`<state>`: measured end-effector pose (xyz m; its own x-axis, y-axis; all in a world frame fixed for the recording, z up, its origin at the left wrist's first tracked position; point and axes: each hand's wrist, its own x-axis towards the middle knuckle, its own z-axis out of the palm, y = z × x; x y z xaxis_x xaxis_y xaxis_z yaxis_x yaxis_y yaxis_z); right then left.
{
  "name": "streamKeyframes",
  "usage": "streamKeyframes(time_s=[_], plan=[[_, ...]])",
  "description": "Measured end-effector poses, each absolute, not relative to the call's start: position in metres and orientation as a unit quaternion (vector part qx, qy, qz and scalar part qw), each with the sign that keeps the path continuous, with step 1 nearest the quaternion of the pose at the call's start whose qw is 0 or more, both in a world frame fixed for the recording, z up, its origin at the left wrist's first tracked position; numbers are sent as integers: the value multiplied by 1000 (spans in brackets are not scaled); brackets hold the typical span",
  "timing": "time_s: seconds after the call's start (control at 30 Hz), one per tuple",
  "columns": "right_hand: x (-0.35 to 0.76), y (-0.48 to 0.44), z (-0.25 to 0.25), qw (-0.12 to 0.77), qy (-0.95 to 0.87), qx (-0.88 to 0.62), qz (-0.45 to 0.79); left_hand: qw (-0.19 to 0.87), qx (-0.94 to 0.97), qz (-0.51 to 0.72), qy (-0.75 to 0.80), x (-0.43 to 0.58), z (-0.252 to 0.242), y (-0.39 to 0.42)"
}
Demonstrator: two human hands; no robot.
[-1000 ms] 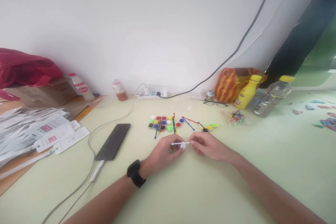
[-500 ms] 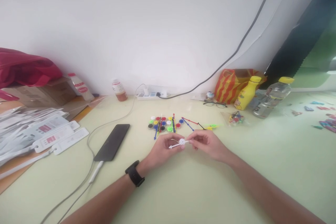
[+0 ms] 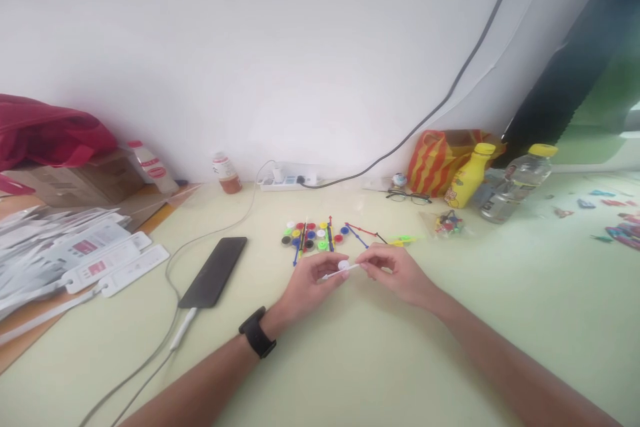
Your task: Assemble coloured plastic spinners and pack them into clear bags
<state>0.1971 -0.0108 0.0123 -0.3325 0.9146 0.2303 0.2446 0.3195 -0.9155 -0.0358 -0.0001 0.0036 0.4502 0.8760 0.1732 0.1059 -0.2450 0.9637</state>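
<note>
Between thumb and fingers, my left hand (image 3: 311, 280) pinches a small white disc (image 3: 343, 265). My right hand (image 3: 397, 272) grips the right end of a thin white arrow (image 3: 334, 273), whose pointed tip reaches over toward the left thumb. Arrow and disc overlap; whether they are joined I cannot tell. Just beyond my hands lie several coloured discs (image 3: 311, 235) in red, blue, yellow, green, black and white. Blue arrows (image 3: 296, 253) and other coloured ones rest across them. To their right are a red arrow (image 3: 361, 228) and yellow-green pieces (image 3: 403, 240).
A black phone (image 3: 214, 272) on a charging cable lies at left, near white tags (image 3: 135, 270). At the back stand a drink bottle (image 3: 227, 173), a power strip (image 3: 285, 181) and glasses (image 3: 409, 197). A yellow bottle (image 3: 470, 177) and a clear bottle (image 3: 520, 183) stand at right.
The white arrow has shifted from the disc's middle to its lower, near edge. Both hands stay almost in place, the right one slightly higher.
</note>
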Motion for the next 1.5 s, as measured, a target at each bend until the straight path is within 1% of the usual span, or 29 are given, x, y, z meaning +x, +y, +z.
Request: streamKeyframes(time_s=[0.17, 0.33, 0.43, 0.6, 0.93, 1.0, 1.07, 1.13, 1.2, 1.33, 1.4, 1.5], plan=[[195, -11, 9, 404, -708, -423, 396, 445, 722, 379, 370, -39, 1, 1], [196, -10, 5, 395, -680, -442, 430, 383, 758, 369, 377, -41, 0, 1], [195, -10, 5, 396, -665, -438, 458, 369, 768, 365, 376, -40, 0, 0], [195, -11, 7, 398, -666, -433, 459, 369, 764, 367, 380, -40, 1, 0], [195, -12, 8, 396, -676, -426, 453, 426, 753, 354, 355, -40, 7, -3], [195, -12, 9, 400, -670, -423, 462, 462, 729, 368, 345, -39, 8, -3], [195, -11, 10, 403, -664, -416, 474, 521, 690, 381, 327, -39, 10, -3], [195, -10, 9, 406, -658, -408, 485, 578, 654, 374, 313, -39, 14, -3], [196, -9, 9, 422, -645, -408, 489, 609, 635, 358, 312, -39, 17, -3], [200, -6, 8, 466, -633, -442, 433, 618, 597, 392, 329, -38, 15, 0], [202, -6, 10, 464, -643, -450, 411, 617, 580, 406, 343, -37, 13, 2], [201, -9, 13, 452, -661, -428, 420, 619, 574, 400, 356, -37, 10, 3]])
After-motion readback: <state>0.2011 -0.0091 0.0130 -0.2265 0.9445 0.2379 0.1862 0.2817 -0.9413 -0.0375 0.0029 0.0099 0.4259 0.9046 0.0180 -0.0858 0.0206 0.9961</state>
